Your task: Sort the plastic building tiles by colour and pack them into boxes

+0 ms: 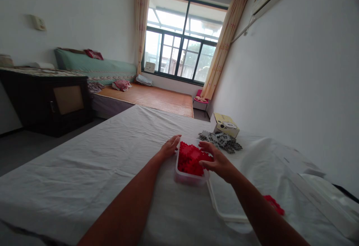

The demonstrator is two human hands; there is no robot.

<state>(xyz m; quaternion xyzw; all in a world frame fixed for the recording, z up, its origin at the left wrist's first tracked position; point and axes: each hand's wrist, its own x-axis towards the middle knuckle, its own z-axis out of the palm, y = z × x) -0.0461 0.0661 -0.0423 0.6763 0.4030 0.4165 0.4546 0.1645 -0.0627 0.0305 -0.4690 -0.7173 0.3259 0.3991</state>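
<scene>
A clear plastic box (190,180) filled with small red interlocking pieces (191,158) stands on the white cloth. Against the box's left wall rests my left hand (169,147), fingers stretched out along the side. My right hand (214,159) is over the box's right edge, its thumb and fingers spread apart around the red pieces near the rim. I see nothing clearly held between them. To the right of the box lies a translucent lid (224,214), partly covered by my right forearm. More red pieces (275,204) lie beyond that forearm.
Several grey interlocking pieces (221,141) lie behind the box, beside a yellow carton (226,124). A long white box (322,201) sits at the right by the wall. Past the cloth-covered surface (98,163) are a bed (157,98) and a dark cabinet (47,104).
</scene>
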